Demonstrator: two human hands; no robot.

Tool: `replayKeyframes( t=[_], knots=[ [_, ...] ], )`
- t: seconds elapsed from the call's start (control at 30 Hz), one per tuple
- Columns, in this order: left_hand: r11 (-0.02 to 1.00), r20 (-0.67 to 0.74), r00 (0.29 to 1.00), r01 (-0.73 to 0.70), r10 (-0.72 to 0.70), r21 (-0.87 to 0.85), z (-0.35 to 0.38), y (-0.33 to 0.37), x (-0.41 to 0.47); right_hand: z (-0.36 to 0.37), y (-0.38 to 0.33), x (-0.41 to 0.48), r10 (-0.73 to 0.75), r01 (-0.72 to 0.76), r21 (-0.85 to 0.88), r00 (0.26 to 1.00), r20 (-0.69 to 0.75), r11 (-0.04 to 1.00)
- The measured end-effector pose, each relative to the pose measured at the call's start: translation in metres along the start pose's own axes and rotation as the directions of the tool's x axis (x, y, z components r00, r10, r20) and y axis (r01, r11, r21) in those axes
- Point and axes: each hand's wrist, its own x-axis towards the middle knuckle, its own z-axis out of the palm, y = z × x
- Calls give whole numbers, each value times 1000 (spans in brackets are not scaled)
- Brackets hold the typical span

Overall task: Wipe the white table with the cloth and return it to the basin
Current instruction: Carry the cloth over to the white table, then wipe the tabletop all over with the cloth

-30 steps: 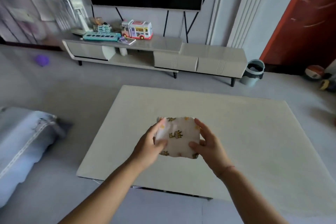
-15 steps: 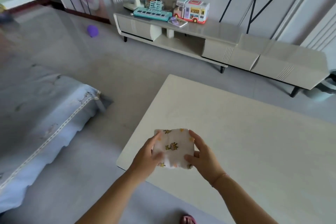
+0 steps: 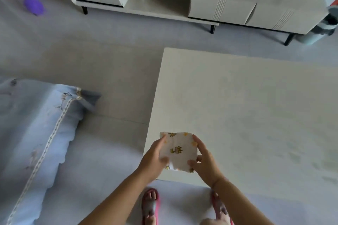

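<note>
A small folded white cloth (image 3: 178,151) printed with yellow cartoon animals is held over the near left corner of the white table (image 3: 247,111). My left hand (image 3: 154,159) grips its left edge, thumb on top. My right hand (image 3: 204,160) grips its right edge, thumb on top and fingers curled underneath. Whether the cloth touches the tabletop I cannot tell. No basin is in view.
A pale blue covered sofa (image 3: 31,142) sits at the left. A grey TV cabinet (image 3: 182,2) runs along the far wall, with a waste bin (image 3: 321,27) at its right end. A purple object (image 3: 33,5) lies on the floor. My feet in pink sandals (image 3: 150,204) stand below the table edge.
The view has tilted down and the hands with the cloth have come toward the table's near left corner. Both hands keep the same hold on the cloth.
</note>
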Motion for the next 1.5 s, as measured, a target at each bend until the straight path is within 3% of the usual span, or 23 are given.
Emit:
replayKeyframes(
  t=[0.27,0.43,0.53,0.57,0.63,0.7,0.77,0.9,0.97,1.1,1.17,1.27,1.37,1.43,1.5],
  knots=[
    [991,109,994,-18,4,132,-7,-90,38,77,42,28,70,-75,-58,995,-73,996],
    [981,107,994,-51,31,188,17,-132,50,95,82,50,89,-100,-196,994,-64,975],
    [913,-27,997,-60,78,404,26,-150,51,109,104,51,159,-223,-498,973,-168,838],
    [899,-130,987,-26,91,437,26,-154,52,113,108,52,134,-266,-581,956,-260,769],
    [915,-341,937,68,79,398,25,-164,57,126,111,54,7,-240,-622,936,-353,745],
    [943,-453,891,123,33,310,20,-174,67,147,112,59,-170,-70,-668,943,-287,741],
    [959,-425,905,100,23,266,14,-181,79,168,113,70,-260,41,-754,950,-175,656],
    [993,-207,978,33,-9,111,16,-195,96,201,127,91,-187,-48,-780,960,-208,625],
    [997,-145,987,77,-73,23,21,-199,98,220,132,93,-253,13,-808,953,-169,589],
    [996,-189,978,81,-84,-22,28,-203,96,227,147,90,-432,306,-879,892,131,366],
    [998,-173,983,64,-68,-30,29,-205,95,197,151,101,-449,320,-899,879,163,300],
    [1000,-183,983,7,-3,18,31,-206,94,145,152,128,-376,65,-908,920,-105,414],
    [997,-232,971,-39,52,60,30,-205,102,144,141,144,-227,-204,-767,881,-414,608],
    [1000,-249,968,-25,29,19,31,-203,111,172,130,139,-269,-114,-794,904,-332,597],
    [1000,-265,964,14,-20,-25,31,-200,120,191,133,128,-403,158,-886,914,-35,436]
  ],
)
